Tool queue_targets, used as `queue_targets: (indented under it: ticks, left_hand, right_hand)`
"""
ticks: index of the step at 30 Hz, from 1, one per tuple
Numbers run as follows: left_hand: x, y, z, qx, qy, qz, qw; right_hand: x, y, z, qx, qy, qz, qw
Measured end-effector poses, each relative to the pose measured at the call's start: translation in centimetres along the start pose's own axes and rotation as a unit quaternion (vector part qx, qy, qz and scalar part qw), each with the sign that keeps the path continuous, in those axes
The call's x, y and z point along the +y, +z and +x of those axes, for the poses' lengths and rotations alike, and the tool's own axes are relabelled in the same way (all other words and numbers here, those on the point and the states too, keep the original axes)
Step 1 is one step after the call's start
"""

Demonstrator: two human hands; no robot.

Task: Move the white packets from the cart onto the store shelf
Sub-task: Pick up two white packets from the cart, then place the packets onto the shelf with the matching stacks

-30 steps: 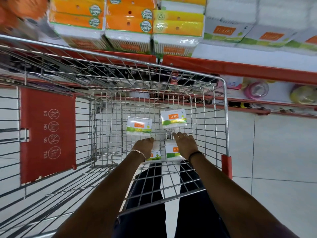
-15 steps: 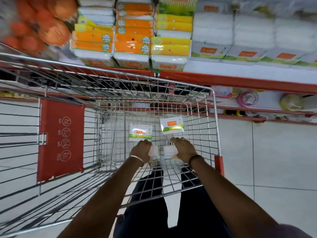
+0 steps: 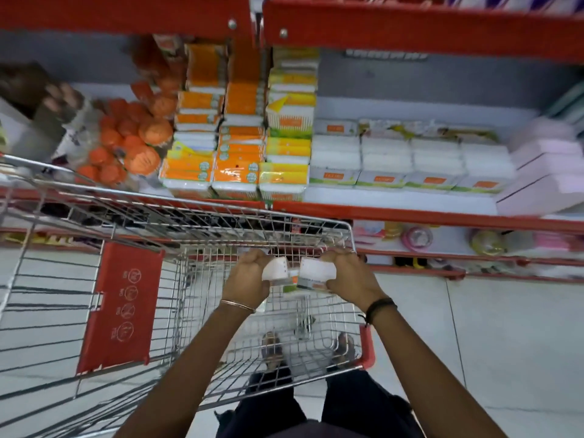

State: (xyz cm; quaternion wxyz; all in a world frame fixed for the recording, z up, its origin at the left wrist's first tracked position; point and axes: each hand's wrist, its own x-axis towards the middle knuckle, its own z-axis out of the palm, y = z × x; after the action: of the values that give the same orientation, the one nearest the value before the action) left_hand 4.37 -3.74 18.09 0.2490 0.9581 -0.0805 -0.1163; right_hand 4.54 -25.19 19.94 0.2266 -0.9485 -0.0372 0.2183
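Note:
My left hand [image 3: 246, 275] grips a white packet [image 3: 274, 269] and my right hand [image 3: 349, 273] grips another white packet [image 3: 317, 270]. Both hands are raised above the wire cart [image 3: 351, 235], near its far end. Below and between the packets, more white packet edges with green and orange print [image 3: 292, 281] show, but I cannot tell whether they are held or lie in the cart. The store shelf [image 3: 395, 200] ahead holds rows of stacked white packets with orange labels [image 3: 382, 165].
Orange and yellow packs [image 3: 237, 159] fill the shelf's middle. Orange round items in bags [image 3: 132, 143] sit at its left, pink boxes [image 3: 543, 172] at its right. A red shelf [image 3: 410, 30] hangs above. A lower shelf [image 3: 474, 248] holds small goods. The cart's red flap [image 3: 123, 305] stands at left.
Both hands closed on packets on the cart floor and lifted them toward the cart's far end. The view tilted up, showing more of the shelf.

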Motion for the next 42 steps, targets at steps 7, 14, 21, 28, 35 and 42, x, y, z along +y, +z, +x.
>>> queue_targets:
  ticks: [7,14,21,28,35,42]
  left_hand:
    - [6.3,-3.9,3.6,0.072,0.077,0.004,0.994]
    - [12.5,-5.0,7.9,0.113,0.139,0.015,0.984]
    - [14.9,-2.0,11.9,0.123,0.138,0.059,0.981]
    - [14.6,-0.6,14.5,0.075,0.097,0.105,0.987]
    - [14.3,0.2,15.7,0.084,0.107,0.102,0.985]
    - [12.5,0.3,14.5,0.125,0.162,0.035,0.978]
  right_hand:
    - [1.3,-8.4,-0.7,0.091,-0.020,0.003,0.996]
    - [5.2,-14.5,0.5,0.150,-0.012,-0.008,0.989]
    - [8.2,-15.7,3.5,0.185,0.001,0.006,0.983]
    - [8.8,-14.0,6.4,0.173,0.010,0.010,0.985]
    - [8.9,-12.1,7.7,0.195,0.021,0.020,0.980]
    - [7.9,-11.0,6.5,0.220,-0.022,0.040,0.975]
